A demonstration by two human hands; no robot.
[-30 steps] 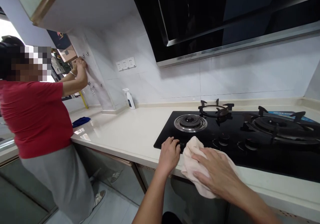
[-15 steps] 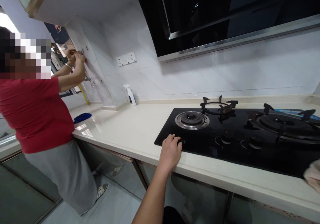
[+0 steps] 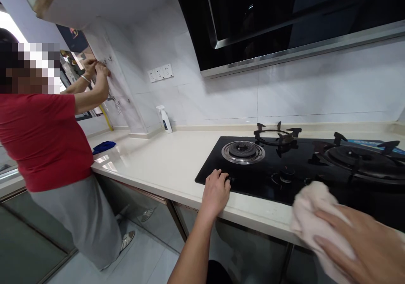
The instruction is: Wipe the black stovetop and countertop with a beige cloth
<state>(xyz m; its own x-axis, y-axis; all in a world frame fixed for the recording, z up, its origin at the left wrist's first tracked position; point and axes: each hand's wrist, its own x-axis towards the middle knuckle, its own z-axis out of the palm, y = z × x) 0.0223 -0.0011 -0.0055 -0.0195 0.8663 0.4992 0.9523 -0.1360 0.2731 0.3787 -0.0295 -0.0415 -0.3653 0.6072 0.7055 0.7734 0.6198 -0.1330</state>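
Wall (image 3: 234, 94): grey-white tile with soft marbled veining and thin joints; a white three-part socket panel (image 3: 160, 73) is set into it.
Range hood (image 3: 259, 22): glossy black, slanted, with a brushed-metal strip along its lower edge.
Countertop (image 3: 164, 161): smooth, cream, reflective, with a low raised lip at the wall.
Gas hob (image 3: 249, 180): flat black glass panel, set in the countertop.
Left burner (image 3: 243, 151): round ribbed black cap inside a shiny metal ring.
Pan support (image 3: 296, 132): dark ring with upright prongs, at the hob's rear edge.
Cloth (image 3: 311, 208): pale, soft, bunched, blurred; at the hob's front edge, overlapping the countertop.
Right hand (image 3: 357, 237): gripping the cloth, fingers laid over its folds.
Left hand (image 3: 217, 189): open, fingers bent, fingertips on the hob's front-left edge.
Spray bottle (image 3: 165, 120): white, upright, near the wall.
Blue fabric (image 3: 104, 147): crumpled, on the countertop, at left.
Co-worker (image 3: 47, 140): red short-sleeved top, grey trousers; both hands raised at the wall hooks (image 3: 110, 59).
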